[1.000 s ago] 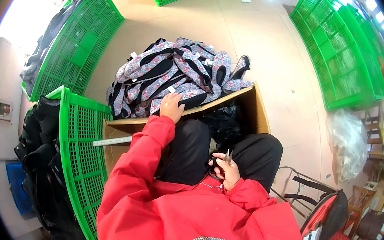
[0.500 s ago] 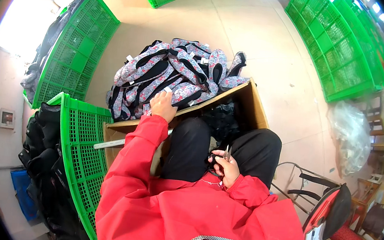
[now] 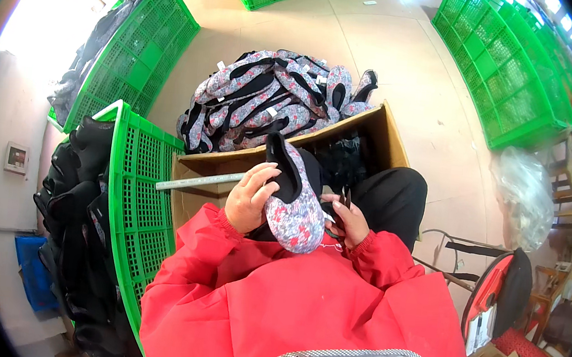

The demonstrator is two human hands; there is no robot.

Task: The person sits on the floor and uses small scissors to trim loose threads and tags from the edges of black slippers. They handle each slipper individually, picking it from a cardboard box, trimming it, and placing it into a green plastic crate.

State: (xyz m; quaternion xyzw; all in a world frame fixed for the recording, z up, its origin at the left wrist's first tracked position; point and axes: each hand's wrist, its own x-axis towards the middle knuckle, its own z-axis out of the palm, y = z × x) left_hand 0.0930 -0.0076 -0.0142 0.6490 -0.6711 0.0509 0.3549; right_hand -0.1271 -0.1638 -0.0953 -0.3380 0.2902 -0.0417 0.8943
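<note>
While the left hand grips the side of a rounded grey-and-pink floral fabric slipper with black lining, the right hand curls its fingers around a slim, dark, pointed tool; whether these also touch the slipper cannot be told. The slipper is held above the lap, toe toward the wearer. Beyond an open brown cardboard box lie heaped matching slippers, their small white labels too small to read.

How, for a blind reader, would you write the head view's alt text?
A person's left hand holds a floral, black-lined shoe; the right hand, close beside it, grips a small pointed tool. Beyond a cardboard box, similar shoes lie heaped.
</note>
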